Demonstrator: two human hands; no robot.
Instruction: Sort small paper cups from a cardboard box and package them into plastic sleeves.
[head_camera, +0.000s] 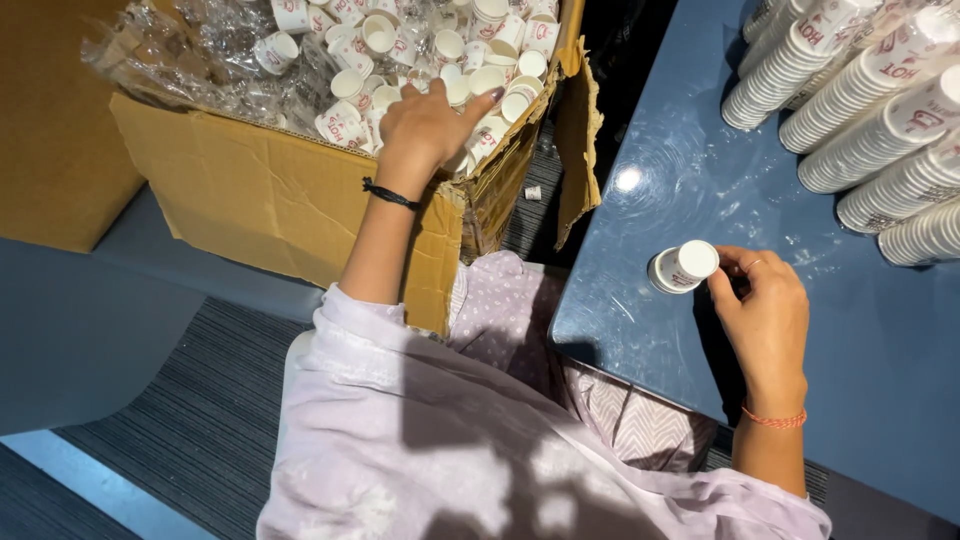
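Head view, looking down. The left hand (425, 125) reaches into an open cardboard box (270, 195) standing on the floor to the left of the counter (880, 340); its fingers (480, 103) are spread and rest on the loose paper cups (470, 75) heaped inside, and whether they have closed on any one cup cannot be told. A dark band circles the left wrist. Crumpled clear plastic wrap (190, 50) lies over the cups along the box's far left side, and a torn flap (580, 130) hangs from the box's right corner toward the counter's left edge.

The right hand (765, 320) lies on the blue counter near its front left corner, fingers curled around a short stack of white paper cups (683, 267) laid on its side, its base end turned away from the hand. An orange thread band circles the right wrist.

At the far right corner of the counter, long nested stacks of cups (860, 90) with red print lie side by side, well apart from the right hand. One stray cup (533, 192) lies on the floor between box and counter.
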